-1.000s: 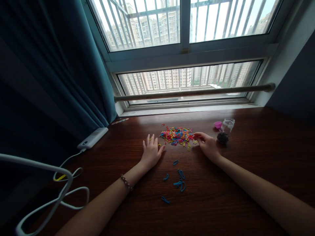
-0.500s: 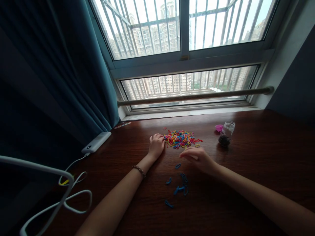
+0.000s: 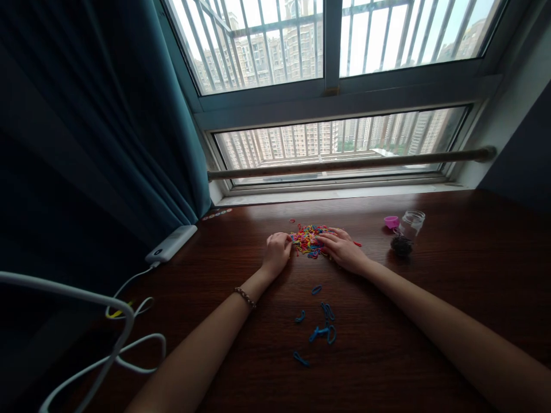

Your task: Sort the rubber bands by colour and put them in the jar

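Observation:
A heap of small multicoloured rubber bands (image 3: pixel 306 240) lies on the dark wooden table. My left hand (image 3: pixel 278 249) rests at the heap's left edge with its fingers curled together; whatever is between the fingertips is hidden. Over the right part of the heap lies my right hand (image 3: pixel 342 248), its fingers stretched out and touching the bands. Nearer to me, several blue rubber bands (image 3: pixel 319 332) are scattered apart from the heap. One blue band (image 3: pixel 317 289) sits closest to the heap.
To the right stands an uncapped clear jar (image 3: pixel 412 225) with dark contents at its bottom, beside a pink lid-like piece (image 3: pixel 391 222). A white power bank (image 3: pixel 172 243) with a white cable (image 3: pixel 123 358) lies at left, by the blue curtain (image 3: pixel 181 143). A barred window is behind.
My right hand has moved forward from in front of the heap onto its right side, and its fingers have stretched out. My left hand stays at the heap's left edge. The view has shifted slightly.

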`<action>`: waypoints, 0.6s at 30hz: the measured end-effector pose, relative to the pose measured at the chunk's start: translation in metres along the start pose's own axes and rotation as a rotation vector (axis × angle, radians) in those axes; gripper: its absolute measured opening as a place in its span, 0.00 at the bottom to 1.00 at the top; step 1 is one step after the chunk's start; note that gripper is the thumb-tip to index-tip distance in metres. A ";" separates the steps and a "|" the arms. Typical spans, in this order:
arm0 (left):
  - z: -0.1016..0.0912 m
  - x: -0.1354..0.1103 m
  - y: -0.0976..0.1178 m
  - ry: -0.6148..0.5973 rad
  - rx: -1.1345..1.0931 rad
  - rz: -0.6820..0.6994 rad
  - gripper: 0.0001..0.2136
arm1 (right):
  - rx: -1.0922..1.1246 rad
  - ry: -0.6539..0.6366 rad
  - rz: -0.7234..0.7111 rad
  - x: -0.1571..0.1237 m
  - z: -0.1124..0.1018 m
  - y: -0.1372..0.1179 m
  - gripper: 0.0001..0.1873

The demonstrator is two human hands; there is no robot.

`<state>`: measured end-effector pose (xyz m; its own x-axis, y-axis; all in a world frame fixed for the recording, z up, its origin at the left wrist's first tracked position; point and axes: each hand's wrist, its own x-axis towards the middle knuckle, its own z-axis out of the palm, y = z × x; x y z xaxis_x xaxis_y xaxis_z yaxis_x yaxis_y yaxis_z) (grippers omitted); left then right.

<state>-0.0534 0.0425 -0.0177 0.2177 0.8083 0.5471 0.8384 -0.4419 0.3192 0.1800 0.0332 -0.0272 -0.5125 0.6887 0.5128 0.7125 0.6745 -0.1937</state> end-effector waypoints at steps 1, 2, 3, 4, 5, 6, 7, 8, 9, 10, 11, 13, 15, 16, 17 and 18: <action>0.000 0.000 0.001 0.003 -0.004 0.003 0.03 | 0.000 0.004 -0.003 -0.001 0.000 0.000 0.18; 0.000 0.000 0.002 0.004 -0.006 0.003 0.02 | 0.005 0.014 -0.006 -0.002 0.000 0.001 0.17; 0.000 -0.001 0.002 0.004 -0.006 -0.001 0.02 | 0.012 0.027 -0.013 -0.002 -0.001 0.002 0.16; 0.000 -0.001 0.002 0.004 -0.005 -0.008 0.02 | 0.020 0.043 -0.022 -0.002 -0.002 0.002 0.16; -0.001 -0.001 0.003 0.003 -0.003 -0.016 0.02 | 0.029 0.061 -0.032 -0.002 -0.003 0.002 0.15; -0.001 -0.001 0.003 0.001 -0.002 -0.025 0.02 | 0.038 0.079 -0.041 -0.002 -0.004 0.002 0.14; -0.001 -0.001 0.003 0.001 -0.003 -0.033 0.02 | 0.048 0.101 -0.046 -0.002 -0.005 0.002 0.14; -0.001 -0.001 0.003 0.002 -0.007 -0.040 0.02 | 0.063 0.123 -0.049 -0.002 -0.005 0.002 0.13; -0.001 -0.001 0.003 0.004 -0.012 -0.044 0.02 | 0.083 0.147 -0.045 -0.002 -0.006 0.002 0.13; -0.001 -0.001 0.004 0.005 -0.017 -0.045 0.02 | 0.110 0.173 -0.033 -0.002 -0.006 0.002 0.13; -0.002 -0.001 0.004 0.005 -0.023 -0.045 0.02 | 0.143 0.198 -0.018 -0.002 -0.006 0.002 0.13; -0.003 -0.001 0.004 0.008 -0.030 -0.046 0.01 | 0.208 0.239 0.017 -0.003 -0.007 0.002 0.13; -0.004 -0.001 0.003 0.022 -0.030 -0.061 0.01 | 0.245 0.269 0.052 -0.004 -0.007 0.002 0.11; -0.004 -0.001 0.002 0.031 -0.027 -0.077 0.01 | 0.251 0.280 0.070 -0.004 -0.008 0.002 0.10; -0.004 -0.001 0.001 0.040 -0.023 -0.099 0.01 | 0.252 0.288 0.090 -0.004 -0.008 0.002 0.09; -0.004 -0.001 0.000 0.042 -0.019 -0.123 0.01 | 0.252 0.295 0.109 -0.004 -0.009 0.001 0.08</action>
<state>-0.0557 0.0404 -0.0155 0.0925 0.8398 0.5350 0.8477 -0.3483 0.4001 0.1873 0.0291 -0.0219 -0.2547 0.6790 0.6885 0.5963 0.6708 -0.4410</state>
